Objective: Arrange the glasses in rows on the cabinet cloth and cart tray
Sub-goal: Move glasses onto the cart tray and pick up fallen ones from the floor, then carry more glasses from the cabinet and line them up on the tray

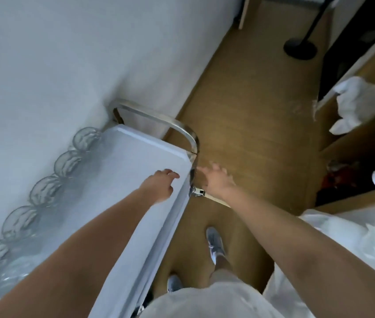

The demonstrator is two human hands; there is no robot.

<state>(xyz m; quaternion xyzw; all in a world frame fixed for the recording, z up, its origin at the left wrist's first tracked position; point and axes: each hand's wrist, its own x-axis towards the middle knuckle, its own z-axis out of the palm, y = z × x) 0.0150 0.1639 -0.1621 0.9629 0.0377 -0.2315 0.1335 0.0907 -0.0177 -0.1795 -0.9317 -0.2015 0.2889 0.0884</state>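
Along left edge of cart tray [136, 161], glasses [65, 162] in one touching row; left hand [161, 184] loosely curled, empty, over its right edge, right hand [216, 180] spread, empty, beside cart handle [159, 115]; likely risk of jolting cart handle and toppling glasses

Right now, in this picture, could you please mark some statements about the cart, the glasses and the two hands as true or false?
1. The glasses stand in a row along the left edge of the tray. True.
2. The right hand holds a glass. False: it holds nothing; its fingers are spread, over the floor beside the cart.
3. The left hand is over the tray. True.
4. The floor is white tile. False: it is brown and looks like wood.
5. A metal handle curves round the tray's far end. True.
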